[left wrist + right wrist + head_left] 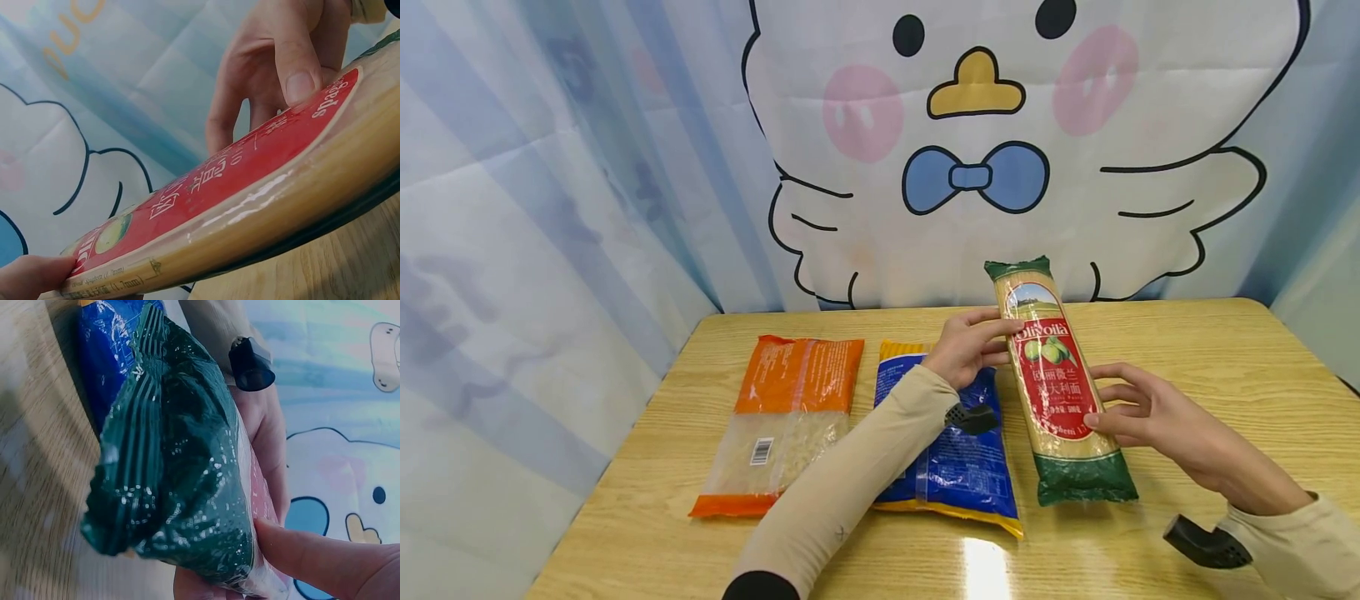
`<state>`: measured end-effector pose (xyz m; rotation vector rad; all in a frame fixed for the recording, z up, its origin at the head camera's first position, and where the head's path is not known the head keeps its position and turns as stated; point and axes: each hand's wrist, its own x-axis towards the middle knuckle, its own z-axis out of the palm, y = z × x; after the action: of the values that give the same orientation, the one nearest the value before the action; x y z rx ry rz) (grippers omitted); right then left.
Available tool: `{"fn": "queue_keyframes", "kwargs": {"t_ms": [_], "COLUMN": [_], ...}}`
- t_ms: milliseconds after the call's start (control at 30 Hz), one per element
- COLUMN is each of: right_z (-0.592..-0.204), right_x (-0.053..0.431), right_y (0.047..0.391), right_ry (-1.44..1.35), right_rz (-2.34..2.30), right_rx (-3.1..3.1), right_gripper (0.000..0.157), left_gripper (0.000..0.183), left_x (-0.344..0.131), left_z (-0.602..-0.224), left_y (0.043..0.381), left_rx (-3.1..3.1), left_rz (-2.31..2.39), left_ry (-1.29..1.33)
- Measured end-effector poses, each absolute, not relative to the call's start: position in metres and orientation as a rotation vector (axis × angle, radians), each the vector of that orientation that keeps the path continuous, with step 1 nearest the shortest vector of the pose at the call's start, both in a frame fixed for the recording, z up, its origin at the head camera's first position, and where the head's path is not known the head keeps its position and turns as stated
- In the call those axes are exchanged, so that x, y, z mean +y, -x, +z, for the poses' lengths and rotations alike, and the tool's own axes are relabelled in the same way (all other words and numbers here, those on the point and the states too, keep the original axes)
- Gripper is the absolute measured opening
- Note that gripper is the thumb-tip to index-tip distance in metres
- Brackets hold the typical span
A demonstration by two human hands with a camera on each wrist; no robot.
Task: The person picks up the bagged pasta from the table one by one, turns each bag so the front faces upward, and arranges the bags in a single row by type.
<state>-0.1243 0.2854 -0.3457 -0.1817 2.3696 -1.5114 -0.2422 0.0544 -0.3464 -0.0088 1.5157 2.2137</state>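
Observation:
A long clear pack of spaghetti (1051, 375) with a red label and green ends is held in both hands, tilted above the table. Near its upper end, my left hand (966, 348) grips the left edge, thumb on the label side. My right hand (1176, 423) holds the lower right edge, its thumb pressing on the label's lower part. In the left wrist view the pack (219, 194) slants upward toward the right hand (281, 56). The right wrist view shows the crimped green end (194, 462) close up, with the left hand (265, 437) behind it.
A blue bag with yellow edges (958, 467) lies on the wooden table (647, 500), partly under the left forearm. Left of it lies an orange and clear bag (805, 375) with a barcode. A printed cartoon curtain (700, 125) hangs behind the table.

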Motion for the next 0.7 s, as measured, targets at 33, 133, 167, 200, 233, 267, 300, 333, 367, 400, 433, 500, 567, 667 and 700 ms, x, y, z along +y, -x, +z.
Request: {"fn": "queue_keyframes", "kwargs": {"t_ms": [33, 133, 167, 200, 233, 267, 300, 333, 367, 400, 433, 500, 567, 667, 700], "right_z": [-0.346, -0.347, -0.347, -0.348, -0.348, -0.348, -0.348, -0.348, -0.348, -0.349, -0.349, -0.349, -0.350, -0.351, -0.351], "right_x": [0.286, 0.287, 0.288, 0.288, 0.289, 0.289, 0.290, 0.291, 0.292, 0.292, 0.293, 0.295, 0.296, 0.300, 0.301], "right_y": [0.124, 0.124, 0.124, 0.125, 0.125, 0.125, 0.125, 0.125, 0.125, 0.125, 0.125, 0.125, 0.125, 0.126, 0.126], "right_ry": [0.180, 0.172, 0.171, 0.170, 0.172, 0.174, 0.176, 0.179, 0.180, 0.179, 0.179, 0.173, 0.167, 0.154, 0.147], "right_rz": [-1.510, -1.503, -1.501, -1.498, -1.496, -1.494, -1.493, -1.493, -1.492, -1.490, -1.489, -1.487, -1.482, -1.470, -1.462], "right_rx": [2.371, 2.374, 2.375, 2.376, 2.377, 2.378, 2.379, 2.379, 2.378, 2.378, 2.378, 2.376, 2.377, 2.382, 2.385], "right_gripper": [0.071, 0.072, 0.072, 0.072, 0.072, 0.072, 0.072, 0.071, 0.071, 0.071, 0.071, 0.071, 0.072, 0.072, 0.073], "left_gripper": [0.034, 0.034, 0.035, 0.035, 0.035, 0.036, 0.036, 0.036, 0.036, 0.035, 0.035, 0.035, 0.034, 0.032, 0.031], "left_x": [0.055, 0.057, 0.058, 0.059, 0.060, 0.060, 0.061, 0.062, 0.063, 0.063, 0.064, 0.067, 0.069, 0.074, 0.076], "left_z": [-0.347, -0.348, -0.348, -0.349, -0.349, -0.349, -0.350, -0.350, -0.350, -0.351, -0.351, -0.351, -0.351, -0.352, -0.353], "left_y": [0.242, 0.242, 0.243, 0.243, 0.243, 0.243, 0.243, 0.243, 0.243, 0.243, 0.243, 0.242, 0.242, 0.242, 0.242], "left_rx": [1.520, 1.530, 1.535, 1.540, 1.545, 1.549, 1.552, 1.557, 1.562, 1.566, 1.572, 1.579, 1.589, 1.604, 1.608], "left_rz": [2.212, 2.209, 2.208, 2.206, 2.206, 2.205, 2.204, 2.203, 2.202, 2.201, 2.198, 2.197, 2.199, 2.200, 2.200], "left_ry": [0.013, 0.032, 0.035, 0.036, 0.035, 0.033, 0.030, 0.028, 0.025, 0.023, 0.023, 0.025, 0.026, 0.031, 0.035]}}
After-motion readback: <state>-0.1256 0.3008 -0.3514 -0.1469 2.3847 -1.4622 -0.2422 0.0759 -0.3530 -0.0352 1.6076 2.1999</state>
